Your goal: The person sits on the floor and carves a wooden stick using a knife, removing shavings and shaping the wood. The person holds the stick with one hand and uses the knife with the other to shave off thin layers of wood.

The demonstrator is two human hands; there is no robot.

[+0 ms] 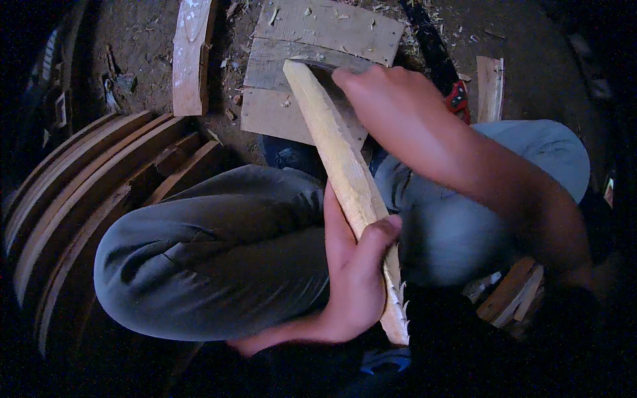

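Observation:
A long pale piece of wood point(335, 142) slants from the wooden board up to my lap, its surface rough with shavings curling off the near right edge. My left hand point(361, 272) is closed around its lower part, thumb lying across the top. At the far end, my right hand point(385, 89) is a fist around the handle of a knife, which the fingers hide. The knife's narrow dark blade point(315, 64) reaches left from the fist and meets the wood near its tip.
Beneath the far end lies a flat wooden board point(275, 109) with scattered shavings. Several long planks point(99, 169) are stacked at left, and one plank point(190, 60) lies beyond them. A dark tool with a red handle point(458, 99) rests behind my right forearm. Wood offcuts point(511, 292) sit at lower right.

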